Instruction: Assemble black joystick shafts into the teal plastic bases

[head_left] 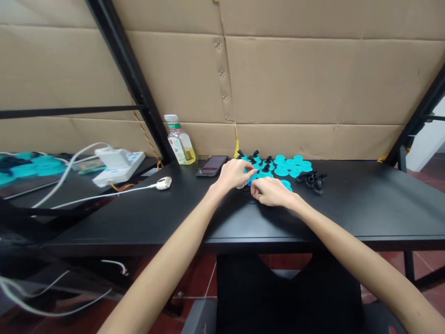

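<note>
My left hand (233, 174) and right hand (272, 191): fingers bunched, tips meeting; any hold hidden. Nearby: cyan plastic discs (280, 166), black plastic knobs (312, 182), probably light, stiff; best gripped by rims.

Smartphone (212, 165) on black desk (365, 199), plastic bottle (180, 143), white power strip (118, 169), cardboard wall (288, 79)

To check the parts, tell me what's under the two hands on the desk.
Beneath the left hand and right hand lie turquoise discs and a black round piece on the black desk. The palms hide whatever sits directly below them.
</note>
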Demonstrator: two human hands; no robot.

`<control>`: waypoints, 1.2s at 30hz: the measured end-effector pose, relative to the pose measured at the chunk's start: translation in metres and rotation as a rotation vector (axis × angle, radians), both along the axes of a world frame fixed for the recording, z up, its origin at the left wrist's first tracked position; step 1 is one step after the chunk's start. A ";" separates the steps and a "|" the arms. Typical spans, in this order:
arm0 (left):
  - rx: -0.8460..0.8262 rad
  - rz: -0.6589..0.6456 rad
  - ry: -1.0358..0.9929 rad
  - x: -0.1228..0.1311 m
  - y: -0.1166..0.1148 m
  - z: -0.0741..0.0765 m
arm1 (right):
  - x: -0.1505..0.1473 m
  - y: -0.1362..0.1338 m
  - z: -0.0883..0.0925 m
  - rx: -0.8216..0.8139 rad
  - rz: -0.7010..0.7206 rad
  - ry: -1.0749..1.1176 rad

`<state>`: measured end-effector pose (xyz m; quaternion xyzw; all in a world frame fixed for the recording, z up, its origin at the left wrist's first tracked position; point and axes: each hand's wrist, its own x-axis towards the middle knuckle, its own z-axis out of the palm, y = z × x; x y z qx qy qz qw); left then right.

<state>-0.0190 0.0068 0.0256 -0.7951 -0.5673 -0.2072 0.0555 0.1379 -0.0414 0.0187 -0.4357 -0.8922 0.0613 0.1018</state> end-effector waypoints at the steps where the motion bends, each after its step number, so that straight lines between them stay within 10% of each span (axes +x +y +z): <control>1: 0.001 -0.001 0.003 0.000 0.000 0.000 | 0.000 0.000 0.000 0.001 0.001 0.014; 18: 0.006 -0.010 0.032 -0.001 -0.001 0.000 | 0.007 0.010 -0.002 -0.094 0.091 0.217; 26: -0.011 -0.044 0.036 -0.001 0.002 -0.004 | 0.067 0.033 0.019 -0.029 0.006 0.477; 36: -0.102 -0.356 -0.261 0.019 -0.001 -0.021 | 0.097 0.038 0.000 -0.095 -0.050 0.471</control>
